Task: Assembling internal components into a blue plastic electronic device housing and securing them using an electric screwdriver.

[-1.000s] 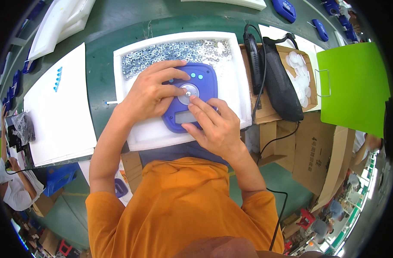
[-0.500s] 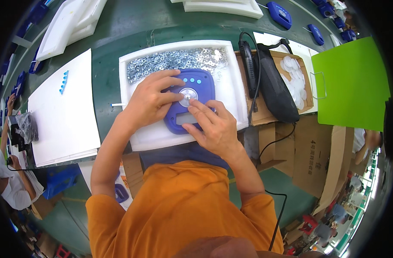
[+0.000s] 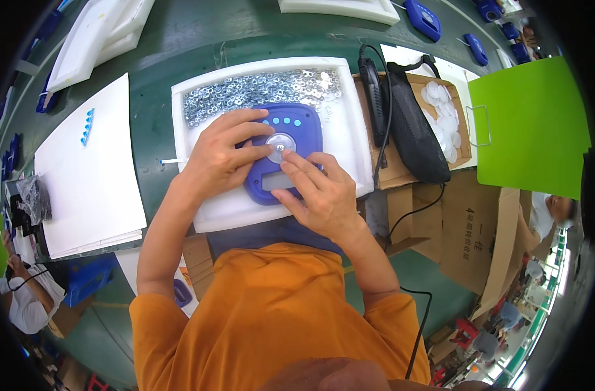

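Both your hands on blue housing, fingertips at its clear disc

Far left: grey plastic bag [image 3: 33,199], then a stack of white sheets [image 3: 92,189] with a strip of small blue pieces [image 3: 87,127] on top. Next, your left hand [image 3: 212,156]: fingers bent and spread over the housing's left side, tips reaching the disc; can't tell if they grip anything, thumb hidden. Blue housing [image 3: 310,140] sits in the white foam tray [image 3: 361,140], just below the loose metal nuts [image 3: 245,91]. Clear disc [image 3: 282,138] is mid-housing, small metal piece at its centre. Your right hand [image 3: 326,195]: index tip at the disc's lower edge, thumb apart on the housing's lower part, no pinch. Right of the tray: black corded tool [image 3: 373,98], black pouch [image 3: 411,130], white discs [image 3: 447,120] in a cardboard box, green board [image 3: 532,130].
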Available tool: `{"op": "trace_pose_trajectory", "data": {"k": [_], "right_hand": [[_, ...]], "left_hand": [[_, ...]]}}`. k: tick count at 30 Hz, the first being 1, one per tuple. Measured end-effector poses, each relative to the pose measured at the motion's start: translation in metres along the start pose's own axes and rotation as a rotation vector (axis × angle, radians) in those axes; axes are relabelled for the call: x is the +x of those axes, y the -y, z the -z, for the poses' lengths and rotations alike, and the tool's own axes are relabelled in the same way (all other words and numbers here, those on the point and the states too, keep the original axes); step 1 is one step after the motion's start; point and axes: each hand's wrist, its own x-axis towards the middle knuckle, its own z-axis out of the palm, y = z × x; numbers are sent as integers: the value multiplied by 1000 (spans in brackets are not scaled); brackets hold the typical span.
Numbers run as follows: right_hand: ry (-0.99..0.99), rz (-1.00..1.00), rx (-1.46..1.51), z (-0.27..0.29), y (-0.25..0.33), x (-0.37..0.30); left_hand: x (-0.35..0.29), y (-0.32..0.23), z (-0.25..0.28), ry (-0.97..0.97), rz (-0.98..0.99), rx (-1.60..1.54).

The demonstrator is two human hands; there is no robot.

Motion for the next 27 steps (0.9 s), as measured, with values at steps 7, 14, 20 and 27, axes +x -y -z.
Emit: {"op": "trace_pose_trajectory", "data": {"k": [7,14,20,27], "right_hand": [[18,-20,35,8,-5,7],[-193,-404,-285,35,-110,43],[101,-568,-586,29,-158,53],[-217,-771,-209,63,-152,58]], "left_hand": [[4,0,1,27,-16,13],[2,2,0,-9,-52,35],[2,0,-3,-16,-51,-2],[-5,6,-7,-9,-26,-11]]}}
